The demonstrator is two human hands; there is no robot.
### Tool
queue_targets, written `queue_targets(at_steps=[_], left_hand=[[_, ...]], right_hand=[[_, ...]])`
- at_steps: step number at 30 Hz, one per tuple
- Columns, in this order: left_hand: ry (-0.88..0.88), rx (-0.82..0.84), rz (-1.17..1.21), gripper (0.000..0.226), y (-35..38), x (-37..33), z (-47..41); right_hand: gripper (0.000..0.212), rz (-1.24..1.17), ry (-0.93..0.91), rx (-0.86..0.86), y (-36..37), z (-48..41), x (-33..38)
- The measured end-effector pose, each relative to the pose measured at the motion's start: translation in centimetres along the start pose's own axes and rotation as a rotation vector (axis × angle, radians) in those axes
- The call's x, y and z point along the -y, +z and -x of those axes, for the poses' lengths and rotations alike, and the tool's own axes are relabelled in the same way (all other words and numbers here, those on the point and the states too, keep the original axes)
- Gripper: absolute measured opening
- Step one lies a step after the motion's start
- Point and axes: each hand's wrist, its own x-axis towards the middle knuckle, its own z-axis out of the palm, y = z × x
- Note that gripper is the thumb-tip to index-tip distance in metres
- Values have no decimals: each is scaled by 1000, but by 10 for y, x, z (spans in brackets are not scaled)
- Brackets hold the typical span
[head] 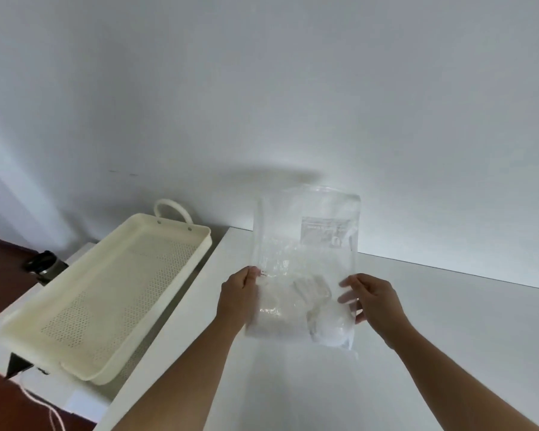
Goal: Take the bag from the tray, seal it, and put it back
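A clear plastic bag (305, 244) with white contents in its lower part stands upright above the white table (448, 306). My left hand (238, 295) pinches its left edge about halfway up. On the opposite edge my right hand (371, 301) grips the bag, fingers showing through the plastic. A pale printed label sits near the bag's upper right. The bag's top edge is up by the wall; whether it is sealed cannot be told. The cream perforated tray (156, 309) with a loop handle lies to the left, with nothing in it.
The tray rests on a lower white surface (75, 396) beside the table and overhangs it. A dark object (44, 265) sits beyond the tray on the brown floor. A white cable (49, 409) trails at bottom left. A plain white wall is behind.
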Motion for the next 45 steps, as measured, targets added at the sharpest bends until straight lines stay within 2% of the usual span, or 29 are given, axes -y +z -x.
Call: queue_targets(at_steps=[4, 12, 18, 21, 22, 24, 25, 27, 31, 34, 37, 39, 45], left_hand=[[-19, -99, 14, 29, -83, 26, -35], [-162, -196, -223, 33, -276, 133, -110], [-353, -42, -397, 33, -345, 210, -153], [-415, 39, -458, 34, -346, 235, -167], [-437, 64, -471, 35, -343, 242, -170], [-470, 109, -501, 35, -338, 253, -175], [-481, 127, -515, 34, -335, 256, -178], [-488, 138, -542, 32, -332, 257, -185], [-454, 70, -602, 30, -327, 255, -194], [-458, 61, -620, 32, -323, 255, -193], [-452, 83, -627, 35, -322, 257, -193], [-449, 101, -632, 32, -323, 256, -192], [-418, 89, -651, 35, -331, 244, -188]], right_hand=[[26, 5, -37, 78, 89, -14, 36], [24, 132, -17, 207, 320, -33, 68], [16, 299, 204, 324, 431, -39, 59], [23, 647, 158, 478, 458, -48, 50], [20, 841, 179, 601, 465, -53, 46], [11, 1281, 221, 706, 476, -60, 49], [9, 1412, 210, 730, 480, -62, 51], [25, 1496, 114, 740, 487, -69, 42], [35, 1412, 36, 617, 494, -71, 31], [46, 1370, 83, 570, 491, -62, 34], [54, 1006, 188, 397, 493, -60, 30], [67, 903, 186, 294, 494, -63, 30], [62, 730, 178, 240, 482, -60, 37]])
